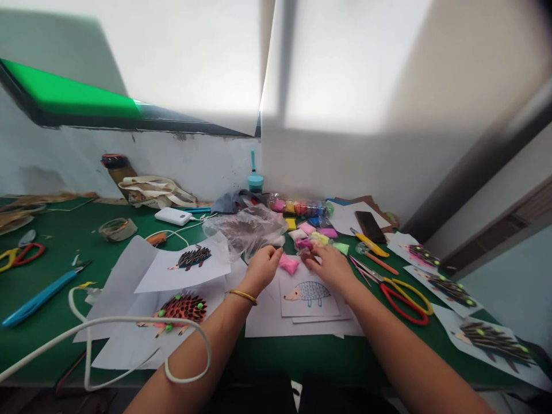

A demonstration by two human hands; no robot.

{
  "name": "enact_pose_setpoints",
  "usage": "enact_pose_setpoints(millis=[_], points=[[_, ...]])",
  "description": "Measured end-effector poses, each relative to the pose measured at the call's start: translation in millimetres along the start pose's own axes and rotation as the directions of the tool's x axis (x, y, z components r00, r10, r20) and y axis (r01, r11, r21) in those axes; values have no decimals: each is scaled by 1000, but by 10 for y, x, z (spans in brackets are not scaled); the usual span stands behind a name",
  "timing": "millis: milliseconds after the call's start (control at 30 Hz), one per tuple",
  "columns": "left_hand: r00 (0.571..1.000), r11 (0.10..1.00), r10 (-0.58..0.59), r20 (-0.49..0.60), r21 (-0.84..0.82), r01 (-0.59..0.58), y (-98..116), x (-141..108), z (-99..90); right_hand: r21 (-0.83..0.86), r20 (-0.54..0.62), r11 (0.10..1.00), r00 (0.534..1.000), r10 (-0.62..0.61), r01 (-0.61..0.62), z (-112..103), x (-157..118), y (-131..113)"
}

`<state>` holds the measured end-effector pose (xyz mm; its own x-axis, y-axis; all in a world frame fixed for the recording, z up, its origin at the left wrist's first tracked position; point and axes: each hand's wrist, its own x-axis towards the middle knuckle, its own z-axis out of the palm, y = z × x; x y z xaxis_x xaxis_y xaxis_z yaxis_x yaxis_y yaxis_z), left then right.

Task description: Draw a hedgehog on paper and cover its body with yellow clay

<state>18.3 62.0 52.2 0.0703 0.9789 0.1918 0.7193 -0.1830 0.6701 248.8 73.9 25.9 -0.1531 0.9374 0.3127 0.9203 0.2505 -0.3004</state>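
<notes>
The right hand (331,263) was loosely curled, its hold indiscernible; the left hand (264,265), fingertips nearly together, grip likewise uncertain, lay just left of the pink packet (288,264), which seemed light, soft, best pinched by an edge.

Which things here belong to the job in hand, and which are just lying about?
Likely part of the job:
pink packet, at the left hand
hedgehog drawing
light-green packet, near the right hand

Probably just lying about:
black phone
tape roll
bottle
</notes>
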Motion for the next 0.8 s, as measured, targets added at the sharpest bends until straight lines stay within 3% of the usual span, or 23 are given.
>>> enact_pose_setpoints(millis=[100,433,800], points=[[999,997,11,53,75,-15,-3,-3,12,-60,31,998,1000,1,1,65,-55,16],[980,926,-36,196,376,-41,-94,-57,23,-43,-78,999,997,-23,20,127,-129,78],[980,919,-2,198,386,-76,-46,-47,-20,66,-152,998,988,-11,21,130,-372,216]])
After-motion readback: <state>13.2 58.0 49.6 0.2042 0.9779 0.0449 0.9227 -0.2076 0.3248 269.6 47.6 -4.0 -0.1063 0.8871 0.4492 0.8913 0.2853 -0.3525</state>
